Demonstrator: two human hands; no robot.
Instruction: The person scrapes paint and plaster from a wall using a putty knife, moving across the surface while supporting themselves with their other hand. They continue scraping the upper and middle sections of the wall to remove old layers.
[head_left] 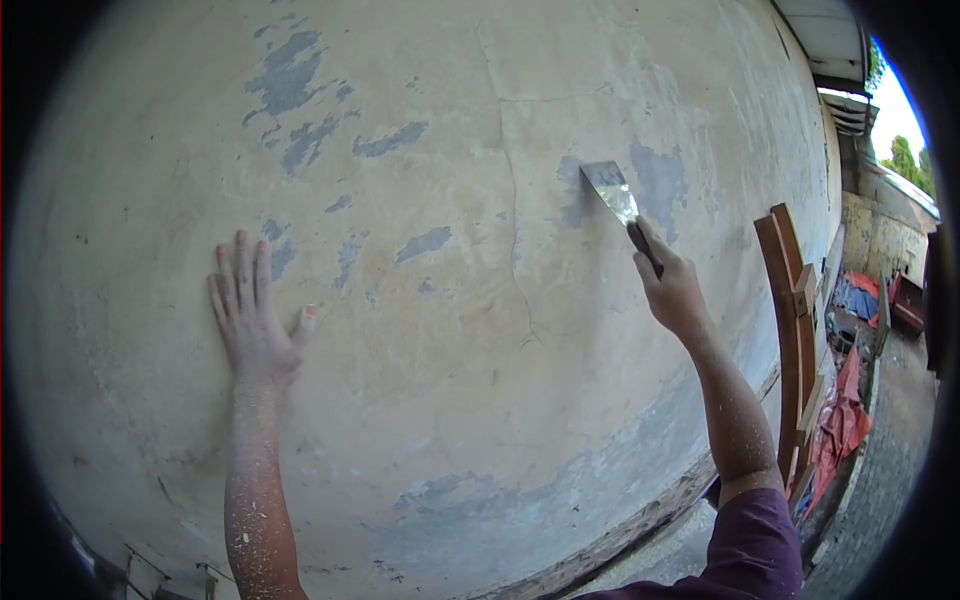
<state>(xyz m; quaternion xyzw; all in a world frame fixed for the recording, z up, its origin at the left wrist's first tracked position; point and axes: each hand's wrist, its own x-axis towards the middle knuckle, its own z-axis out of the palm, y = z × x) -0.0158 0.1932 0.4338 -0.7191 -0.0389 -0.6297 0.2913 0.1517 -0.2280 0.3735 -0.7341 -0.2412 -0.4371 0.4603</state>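
- Facing a broad, cream-coated wall (430, 350) that takes up most of the view; see cream coating over the greater part of it, with grey showing only in places.
- At the right, see a tall brown wooden frame (788, 330), ladder-like, upright near the wall, and beyond it a crumpled red cloth (845, 420) low on the ground.
- Has the left hand (255, 325) flat against the wall, fingers spread apart and holding nothing; shows pale specks all along that forearm.
- Has the right hand (675, 295) raised at the other side, below a purple sleeve's reach of arm; see fingers closed together around a dark handle.
- Grips by that handle a flat metal scraper with a wide blade (610, 188); holds it tilted up and leftward, blade at the wall between two grey areas.
- Near the blade, see a grey patch with ragged edges (660, 175) just to its right; up and left, a larger scatter of similar patches; low down, a long bluish-grey band.
- Judge the surface only partly bared: looks coated between the patches and around the thin branching crack (515, 200). Cannot tell which grey areas came from the blade, nor how firmly it presses.
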